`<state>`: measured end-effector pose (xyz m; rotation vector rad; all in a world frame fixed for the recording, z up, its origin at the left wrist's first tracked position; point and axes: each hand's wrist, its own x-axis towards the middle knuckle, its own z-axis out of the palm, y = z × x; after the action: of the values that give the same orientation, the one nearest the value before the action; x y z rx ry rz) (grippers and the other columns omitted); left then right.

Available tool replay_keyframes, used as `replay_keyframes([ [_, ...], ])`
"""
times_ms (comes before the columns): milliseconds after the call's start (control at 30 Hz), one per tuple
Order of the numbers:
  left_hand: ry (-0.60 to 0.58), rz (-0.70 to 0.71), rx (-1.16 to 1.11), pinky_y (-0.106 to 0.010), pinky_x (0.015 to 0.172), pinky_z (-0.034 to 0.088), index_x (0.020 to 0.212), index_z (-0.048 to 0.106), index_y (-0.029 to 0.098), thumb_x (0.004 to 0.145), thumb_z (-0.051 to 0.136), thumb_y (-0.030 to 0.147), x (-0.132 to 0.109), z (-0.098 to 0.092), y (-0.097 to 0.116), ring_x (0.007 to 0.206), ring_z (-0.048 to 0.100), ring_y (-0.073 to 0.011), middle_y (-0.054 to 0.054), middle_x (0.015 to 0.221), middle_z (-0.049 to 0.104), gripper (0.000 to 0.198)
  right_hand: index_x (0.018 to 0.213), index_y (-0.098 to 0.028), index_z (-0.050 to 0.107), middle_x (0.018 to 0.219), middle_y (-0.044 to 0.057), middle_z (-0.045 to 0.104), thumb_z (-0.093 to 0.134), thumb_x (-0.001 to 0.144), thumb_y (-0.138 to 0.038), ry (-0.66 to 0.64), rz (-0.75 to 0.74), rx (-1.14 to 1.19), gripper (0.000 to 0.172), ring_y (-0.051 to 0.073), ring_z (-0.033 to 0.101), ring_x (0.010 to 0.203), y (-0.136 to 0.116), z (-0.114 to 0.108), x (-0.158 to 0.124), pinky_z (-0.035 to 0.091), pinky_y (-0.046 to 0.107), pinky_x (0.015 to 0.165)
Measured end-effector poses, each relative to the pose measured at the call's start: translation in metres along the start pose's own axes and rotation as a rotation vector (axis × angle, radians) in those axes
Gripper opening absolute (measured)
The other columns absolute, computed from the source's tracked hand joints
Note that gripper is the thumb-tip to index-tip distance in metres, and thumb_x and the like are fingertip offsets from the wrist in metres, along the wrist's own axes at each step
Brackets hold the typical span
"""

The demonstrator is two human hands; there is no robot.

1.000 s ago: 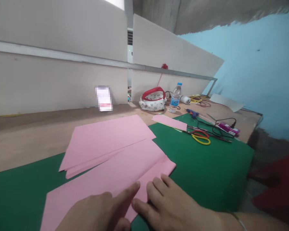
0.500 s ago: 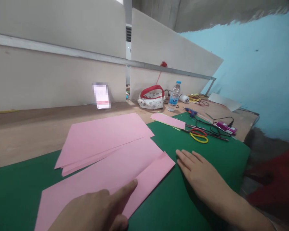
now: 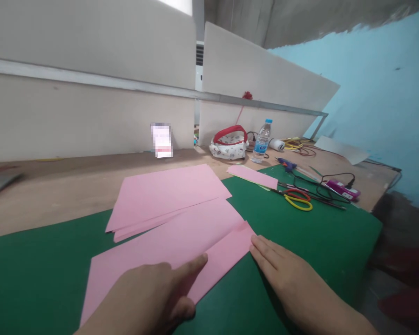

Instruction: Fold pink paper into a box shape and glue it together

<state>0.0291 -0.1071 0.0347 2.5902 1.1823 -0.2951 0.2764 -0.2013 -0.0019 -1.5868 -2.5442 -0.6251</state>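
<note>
hidden under the left hand [image 3: 148, 293]: near end of the pink sheet [image 3: 181, 237]. with index finger extended onto its folded strip [image 3: 228, 251], thumb bent by the edge. at the strip's far corner, right hand [image 3: 286, 274], fingers pressed together, tips touching. beyond, overlapping pink sheets [image 3: 167, 195]; farther, patterned pouch [image 3: 228, 150], contents hidden, beside a clear bottle [image 3: 261, 145].

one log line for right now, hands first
left hand: on folded pink paper | right hand: at paper's right end | scissors: on green mat
</note>
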Motion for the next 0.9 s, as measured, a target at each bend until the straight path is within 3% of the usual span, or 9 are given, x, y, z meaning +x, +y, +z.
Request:
replay_keyframes([
  [133, 0.0, -0.008, 0.079, -0.04, 0.057, 0.047, 0.125, 0.05, 0.041, 0.073, 0.045, 0.024, -0.001, -0.003, 0.001, 0.068, 0.069, -0.0331, -0.006, 0.076, 0.073, 0.055, 0.103, -0.005, 0.068, 0.105, 0.019, 0.069, 0.035, 0.068, 0.005, 0.09, 0.152, 0.021, 0.049, 0.028, 0.067, 0.093, -0.004, 0.002, 0.008, 0.057, 0.043, 0.081],
  [233, 0.025, -0.002, 0.083, -0.037, 0.056, 0.047, 0.127, 0.048, 0.043, 0.075, 0.048, 0.025, -0.003, -0.004, 0.005, 0.066, 0.069, -0.0306, -0.004, 0.076, 0.073, 0.055, 0.114, -0.008, 0.064, 0.12, 0.019, 0.062, 0.035, 0.077, 0.003, 0.147, 0.115, 0.082, 0.047, 0.029, 0.058, 0.111, -0.007, 0.007, 0.018, 0.053, 0.043, 0.089],
  [400, 0.132, -0.127, 0.195, -0.04, 0.063, 0.049, 0.104, 0.066, 0.023, 0.085, 0.051, 0.028, -0.007, -0.003, 0.051, 0.08, 0.064, -0.0303, -0.01, 0.085, 0.068, 0.025, 0.124, -0.011, 0.057, 0.128, 0.017, 0.056, 0.034, 0.079, 0.002, 0.083, -0.017, 0.165, 0.052, 0.027, 0.054, 0.117, -0.01, 0.021, 0.019, 0.051, 0.043, 0.092],
  [467, 0.12, -0.111, 0.152, -0.044, 0.072, 0.05, 0.107, 0.065, 0.014, 0.089, 0.046, 0.046, -0.003, 0.001, 0.078, 0.089, 0.06, -0.0313, -0.014, 0.095, 0.065, 0.042, 0.124, -0.009, 0.057, 0.13, 0.018, 0.054, 0.034, 0.079, 0.001, 0.085, -0.025, 0.166, 0.052, 0.028, 0.054, 0.118, -0.009, 0.027, 0.015, 0.051, 0.045, 0.091],
  [567, 0.043, -0.085, 0.094, -0.039, 0.068, 0.052, 0.136, 0.039, 0.007, 0.077, 0.044, 0.071, 0.006, 0.01, 0.107, 0.087, 0.057, -0.0276, -0.014, 0.103, 0.062, 0.087, 0.124, -0.009, 0.057, 0.133, 0.017, 0.051, 0.035, 0.081, -0.002, 0.114, -0.046, 0.173, 0.049, 0.026, 0.054, 0.118, -0.005, 0.036, 0.009, 0.052, 0.043, 0.091],
  [633, 0.014, -0.068, 0.101, -0.04, 0.069, 0.052, 0.141, 0.029, 0.005, 0.08, 0.038, 0.071, 0.008, 0.016, 0.114, 0.089, 0.054, -0.0271, -0.015, 0.109, 0.06, 0.09, 0.126, -0.01, 0.055, 0.135, 0.016, 0.048, 0.036, 0.081, -0.003, 0.119, -0.059, 0.163, 0.05, 0.025, 0.053, 0.12, -0.003, 0.042, 0.006, 0.051, 0.043, 0.093],
  [733, -0.014, -0.093, 0.101, -0.042, 0.074, 0.051, 0.138, 0.037, 0.006, 0.08, 0.038, 0.071, 0.002, 0.026, 0.11, 0.09, 0.054, -0.0273, -0.018, 0.122, 0.057, 0.087, 0.13, -0.012, 0.052, 0.137, 0.014, 0.046, 0.035, 0.08, -0.003, 0.114, -0.074, 0.112, 0.053, 0.025, 0.052, 0.12, 0.0, 0.045, 0.004, 0.051, 0.042, 0.092],
  [833, 0.183, -0.206, 0.102, -0.039, 0.065, 0.051, 0.128, 0.052, 0.009, 0.076, 0.044, 0.073, -0.015, 0.046, 0.095, 0.08, 0.056, -0.0253, -0.018, 0.113, 0.064, 0.083, 0.129, -0.013, 0.053, 0.137, 0.012, 0.047, 0.032, 0.08, -0.002, 0.115, -0.11, 0.048, 0.054, 0.025, 0.054, 0.117, 0.0, 0.042, 0.006, 0.053, 0.042, 0.089],
  [900, 0.391, -0.26, 0.173, -0.033, 0.058, 0.048, 0.121, 0.06, 0.013, 0.086, 0.05, 0.052, -0.028, 0.062, 0.083, 0.069, 0.056, -0.0207, -0.011, 0.086, 0.069, 0.054, 0.127, -0.012, 0.055, 0.135, 0.012, 0.048, 0.03, 0.078, 0.0, 0.125, -0.129, 0.01, 0.056, 0.025, 0.056, 0.115, 0.0, 0.039, 0.008, 0.055, 0.04, 0.086],
])
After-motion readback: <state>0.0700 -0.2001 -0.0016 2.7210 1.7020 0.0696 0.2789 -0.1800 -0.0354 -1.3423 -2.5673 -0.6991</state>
